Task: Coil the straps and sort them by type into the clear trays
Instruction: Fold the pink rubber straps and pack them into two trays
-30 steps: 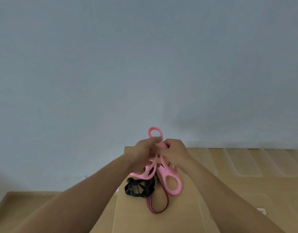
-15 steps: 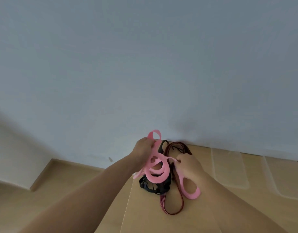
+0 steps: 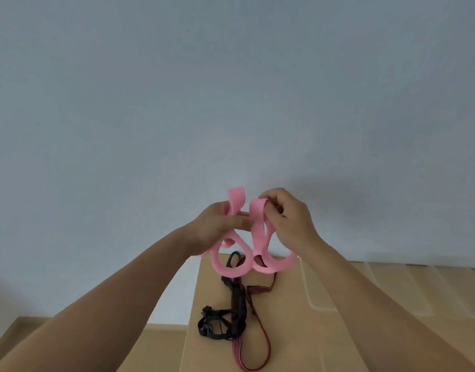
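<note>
A wide pink strap (image 3: 258,237) hangs in loose loops between both hands, lifted above the table. My left hand (image 3: 217,226) grips one end, which curls up past the fingers. My right hand (image 3: 290,218) pinches another fold of the strap at its top. Below them on the wooden table (image 3: 298,331) lie a black strap with buckles (image 3: 214,324) and a dark red striped strap (image 3: 239,302), tangled together. Clear trays (image 3: 378,288) sit on the table to the right, hard to make out.
A plain grey wall fills the upper view. The table's left edge runs down from near the hands, with a lower wooden floor to its left.
Both hands have risen with the pink strap and spread it into wider loops. The view has shifted, so the black and red straps now lie lower in the frame.
</note>
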Available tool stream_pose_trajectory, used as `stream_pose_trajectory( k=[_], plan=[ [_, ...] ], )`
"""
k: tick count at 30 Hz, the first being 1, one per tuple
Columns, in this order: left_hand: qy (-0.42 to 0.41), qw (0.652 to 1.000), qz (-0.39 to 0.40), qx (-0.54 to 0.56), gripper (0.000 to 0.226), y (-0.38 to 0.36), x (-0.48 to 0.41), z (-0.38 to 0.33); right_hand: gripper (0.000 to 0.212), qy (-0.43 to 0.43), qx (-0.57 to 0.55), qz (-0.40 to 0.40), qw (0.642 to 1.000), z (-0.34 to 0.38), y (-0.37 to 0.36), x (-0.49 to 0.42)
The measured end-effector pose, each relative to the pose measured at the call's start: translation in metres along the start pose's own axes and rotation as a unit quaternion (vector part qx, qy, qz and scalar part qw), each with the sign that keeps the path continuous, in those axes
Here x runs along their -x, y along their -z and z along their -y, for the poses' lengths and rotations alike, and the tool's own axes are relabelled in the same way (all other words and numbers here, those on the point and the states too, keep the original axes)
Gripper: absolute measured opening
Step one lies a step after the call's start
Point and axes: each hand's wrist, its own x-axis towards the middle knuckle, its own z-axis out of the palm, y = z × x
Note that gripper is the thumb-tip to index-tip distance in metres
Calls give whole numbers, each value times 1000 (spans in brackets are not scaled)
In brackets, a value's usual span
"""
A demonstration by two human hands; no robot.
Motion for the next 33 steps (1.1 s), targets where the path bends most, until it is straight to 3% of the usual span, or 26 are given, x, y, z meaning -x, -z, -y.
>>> stream_pose_trajectory(
  k=[2, 5, 8, 11, 15, 18, 22, 28, 31, 33],
  plan=[
    [-19, 1000, 24, 3, 34, -7, 2, -8, 26, 12, 12, -39, 999, 14, 5, -2],
    [-39, 999, -23, -2, 25, -17, 6, -14, 19, 5, 23, -95, 995, 27, 10, 0],
    [-56, 998, -13, 19, 17, -19, 10, -19, 14, -4, 65, -138, 988, 31, 16, 15],
    [-64, 996, 16, 62, 24, -16, 12, -27, 12, -45, 81, -157, 983, 26, 24, 38],
    [-59, 982, 82, 162, 31, -34, 6, -34, 19, -118, -55, -132, 983, 25, 25, 73],
    [-42, 979, 43, 197, 31, -64, -1, -36, 40, -143, -172, -114, 968, 21, 29, 99],
    [-28, 978, 51, 199, 20, -104, -4, -35, 18, -175, -199, -95, 959, 4, 51, 131],
    [41, 978, 15, 202, 27, -162, -18, -17, 23, -246, -203, -82, 944, -38, 90, 167],
    [135, 970, -20, 202, 33, -201, -27, 9, 22, -277, -194, -120, 933, -61, 109, 186],
    [204, 961, -30, 183, 32, -230, -31, 30, 22, -312, -173, -100, 929, -81, 118, 200]
  ],
)
